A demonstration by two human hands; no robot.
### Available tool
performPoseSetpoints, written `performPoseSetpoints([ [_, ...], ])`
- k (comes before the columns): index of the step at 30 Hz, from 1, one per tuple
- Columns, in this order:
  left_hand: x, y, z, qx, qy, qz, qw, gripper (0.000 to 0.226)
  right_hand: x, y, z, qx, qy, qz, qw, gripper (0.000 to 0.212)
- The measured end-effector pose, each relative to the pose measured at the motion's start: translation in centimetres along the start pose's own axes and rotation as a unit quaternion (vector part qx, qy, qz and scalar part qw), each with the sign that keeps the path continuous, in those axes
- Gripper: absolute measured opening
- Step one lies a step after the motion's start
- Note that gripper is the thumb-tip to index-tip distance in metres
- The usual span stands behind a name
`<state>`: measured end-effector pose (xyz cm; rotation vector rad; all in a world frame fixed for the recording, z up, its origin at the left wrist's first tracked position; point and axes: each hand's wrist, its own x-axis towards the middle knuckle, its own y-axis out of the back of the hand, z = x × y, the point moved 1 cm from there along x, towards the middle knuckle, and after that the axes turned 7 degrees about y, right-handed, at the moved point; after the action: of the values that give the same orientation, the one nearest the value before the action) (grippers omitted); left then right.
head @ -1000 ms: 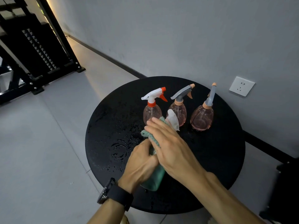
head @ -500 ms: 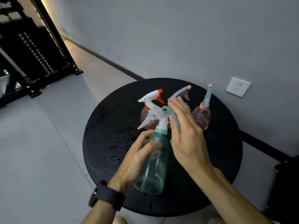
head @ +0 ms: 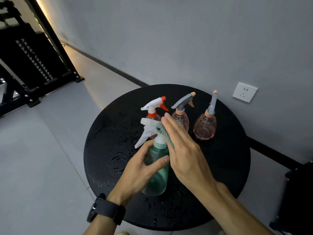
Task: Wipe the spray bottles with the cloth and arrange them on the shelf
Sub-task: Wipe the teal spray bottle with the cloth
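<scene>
Green spray bottle (head: 156, 172) tilts above the black table (head: 220, 184), head pointing away, its body gripped by the left hand (head: 137, 173) while the right hand (head: 184, 155), fingers straight, presses the cloth (head: 162, 131) against its neck from the right.

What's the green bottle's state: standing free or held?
Held. The left hand grips the green bottle round its body; the right hand presses the cloth to its neck. Base touching the table: cannot tell.

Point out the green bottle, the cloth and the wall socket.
green bottle (head: 158, 181), head view, on its lower body.
cloth (head: 160, 129), head view, on its folded top edge.
wall socket (head: 244, 92), head view, on the middle of its plate.
</scene>
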<state>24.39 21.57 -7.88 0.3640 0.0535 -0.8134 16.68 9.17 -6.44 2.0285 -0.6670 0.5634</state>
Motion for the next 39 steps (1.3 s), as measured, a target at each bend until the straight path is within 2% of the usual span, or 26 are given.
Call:
performPoseSetpoints([
  [6,0.1,0.5,0.0,-0.019,-0.001,0.018,1.0,0.045,-0.1,-0.1,0.4,0.021,-0.02,0.016,0.999,0.05],
  [9,0.2,0.7,0.4,-0.078,0.008,0.043,0.996,0.04,0.1,0.2,0.2,0.061,-0.054,0.056,0.995,0.046],
  [11,0.2,0.8,0.6,-0.116,0.02,0.049,0.992,0.038,0.2,0.2,-0.2,0.084,-0.058,0.054,0.993,0.046],
  [15,0.0,0.5,1.1,-0.173,0.038,0.041,0.983,0.032,-0.1,-0.8,-1.1,0.098,-0.06,-0.026,0.993,0.049],
  [21,0.2,0.5,1.0,-0.183,0.043,0.055,0.981,0.03,-0.7,-2.0,-1.8,0.145,-0.11,-0.106,0.977,0.051],
  [30,0.6,3.0,0.8,-0.181,0.043,0.191,0.964,0.037,-2.1,-2.1,-1.2,0.129,-0.07,-0.175,0.974,0.051],
  [34,0.6,4.5,-0.1,-0.145,0.042,0.242,0.958,0.042,-2.4,-2.7,-0.6,0.061,-0.02,-0.142,0.988,0.053],
  [39,1.0,5.8,-2.5,-0.103,0.085,0.253,0.958,0.057,-2.3,-3.0,0.2,0.014,-0.01,-0.085,0.996,0.053],
])
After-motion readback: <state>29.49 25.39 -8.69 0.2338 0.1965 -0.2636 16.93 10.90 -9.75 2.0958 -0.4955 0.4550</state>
